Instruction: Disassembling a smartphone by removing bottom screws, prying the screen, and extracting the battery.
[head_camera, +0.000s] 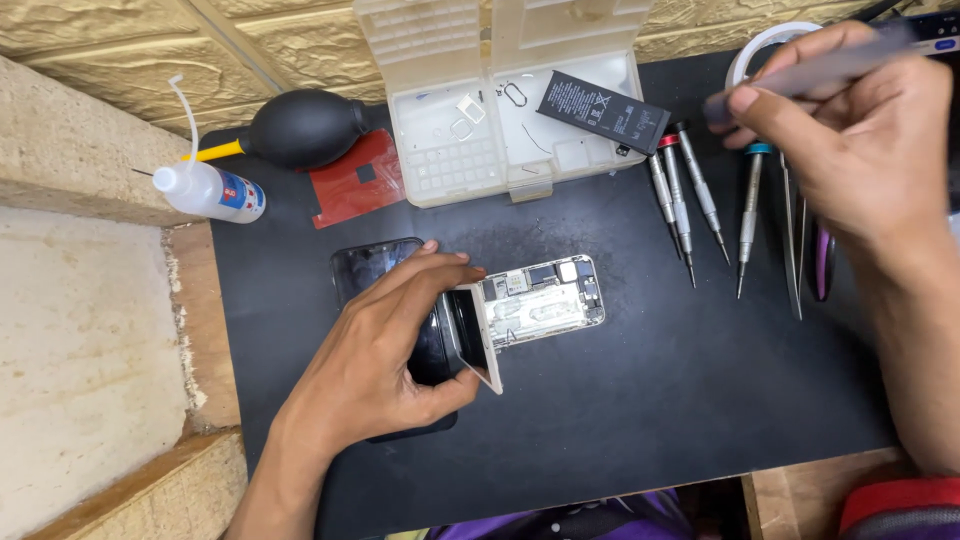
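While the black rubber desk mat (620, 400) carries everything, the opened silver phone body (545, 300) lies at its middle. Beside it, the left hand (375, 355) pinches the lifted screen panel (470, 335), tilted on edge. Holding that panel steady, not swung wider, seems wise. Beyond the phone, the translucent plastic parts box (440, 110) bears a black rectangular battery (603, 110) with white print. Right of the phone, the right hand (860, 140) pinches a blurred grey tool (810, 70).

The tool (800, 72) in the right hand (860, 150) is motion-blurred, possibly a screwdriver. The left hand (385, 350) hides part of the lifted screen (470, 335). The plastic tray's (440, 150) top is cut off.
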